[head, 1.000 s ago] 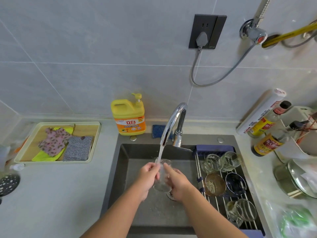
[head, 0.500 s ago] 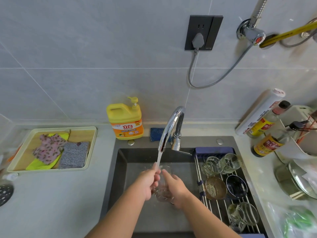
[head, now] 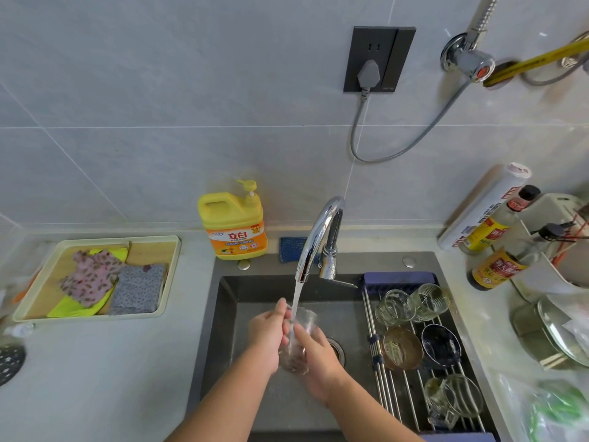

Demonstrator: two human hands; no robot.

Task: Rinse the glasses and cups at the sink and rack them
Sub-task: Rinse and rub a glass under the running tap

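In the dark sink [head: 229, 314], a clear glass [head: 304, 319] is gripped by the left hand [head: 266, 336] and right hand [head: 318, 358] under the tap [head: 315, 237] stream. At three o'clock, glasses [head: 395, 306] and bowls [head: 401, 346] are held on the rack [head: 398, 406].

Table [head: 79, 378], left of the basin: one tray [head: 149, 253] holding three cloths, pink floral [head: 90, 277], grey [head: 137, 288] and yellow-green [head: 73, 306], overlapping. A dark perforated disc [head: 9, 362] lies at the left edge. Against the back wall: a yellow detergent bottle [head: 234, 229] with pump, upright, and near it a blue scouring pad [head: 291, 248]. On the wall: a dark socket [head: 379, 59] with a grey plug [head: 368, 73] seated and its cable [head: 411, 145] looping right. Right side: a white roll [head: 484, 208] and two sauce bottles [head: 497, 224] [head: 500, 269], all leaning.
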